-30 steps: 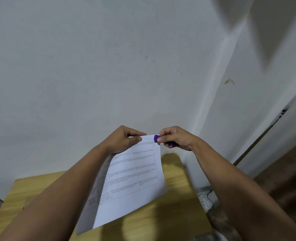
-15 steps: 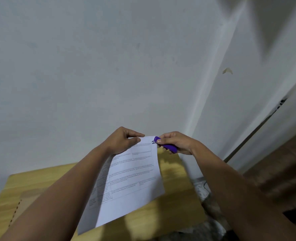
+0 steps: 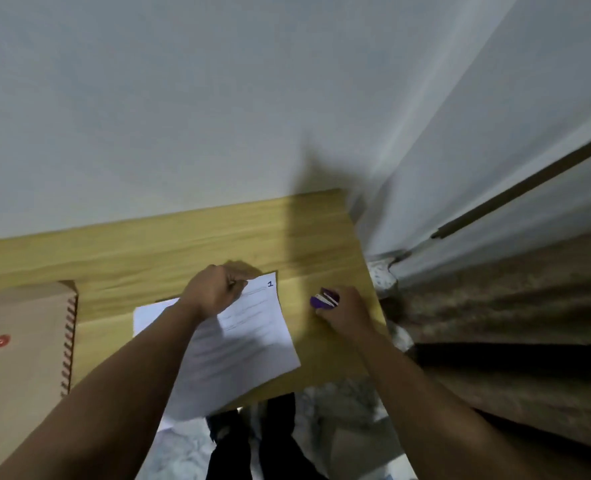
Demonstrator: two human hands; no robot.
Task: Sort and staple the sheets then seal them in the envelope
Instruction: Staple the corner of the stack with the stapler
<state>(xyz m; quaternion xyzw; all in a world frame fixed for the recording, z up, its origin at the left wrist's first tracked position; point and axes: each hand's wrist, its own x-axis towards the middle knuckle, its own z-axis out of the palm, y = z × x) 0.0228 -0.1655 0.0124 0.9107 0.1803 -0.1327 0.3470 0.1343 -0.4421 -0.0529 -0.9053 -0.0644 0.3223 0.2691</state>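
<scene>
Head view, looking down on the wooden tabletop (image 3: pixel 190 244). The sheets (image 3: pixel 249 344) lie flat on it, angled, their near edge overhanging the front of the tabletop; the top page bears a blue numeral 1 at its far right corner. The left hand (image 3: pixel 214 294) holds the far edge of the sheets, fingers curled onto the paper in a closed grip. The right hand (image 3: pixel 344 313) lies just beside the sheets' right edge, apart from them, its grip wrapped around the small purple stapler (image 3: pixel 323 301), whose metal face shows above the fingers. Motion blur makes it hard to tell whether a staple already sits in the corner.

Handling, as judged: the sheets are light, thin and limp, and will slide over one another and fan out unless pinched close to one edge; a hold at the far edge, near the numbered corner, keeps them squared. The stapler is small, rigid and light, best taken across its body between thumb and fingers.

The brown envelope (image 3: pixel 20 344) with a red string button lies flat at the left end of the tabletop, well apart from both hands.
</scene>
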